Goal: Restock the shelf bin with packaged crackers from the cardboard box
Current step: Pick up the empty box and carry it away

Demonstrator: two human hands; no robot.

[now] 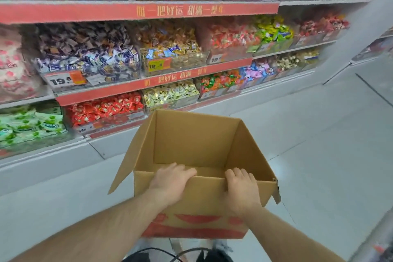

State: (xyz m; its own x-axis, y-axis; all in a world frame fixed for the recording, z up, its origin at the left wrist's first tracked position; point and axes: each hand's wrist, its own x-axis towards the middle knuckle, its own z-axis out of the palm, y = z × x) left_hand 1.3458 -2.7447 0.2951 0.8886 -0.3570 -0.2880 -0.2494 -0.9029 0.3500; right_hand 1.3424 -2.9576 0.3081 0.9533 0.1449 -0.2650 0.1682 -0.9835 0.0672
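A brown cardboard box (pixel 191 149) with red print on its near side is held up in front of me, flaps open. The part of its inside that I can see holds nothing. My left hand (pixel 170 183) grips the near top edge, fingers curled over into the box. My right hand (pixel 241 189) grips the same edge further right. Clear shelf bins of wrapped snacks line the shelves to the left; the nearest, a bin of red packets (pixel 106 110), sits on the lowest shelf just beyond the box's left flap. No cracker packet can be told apart.
Red-fronted shelves (pixel 148 13) with price tags run from the left to the far right. A grey tiled floor (pixel 319 144) stretches to the right of the box. Another shelf edge (pixel 374 49) shows at the far right. A dark cable (pixel 170 253) hangs below the box.
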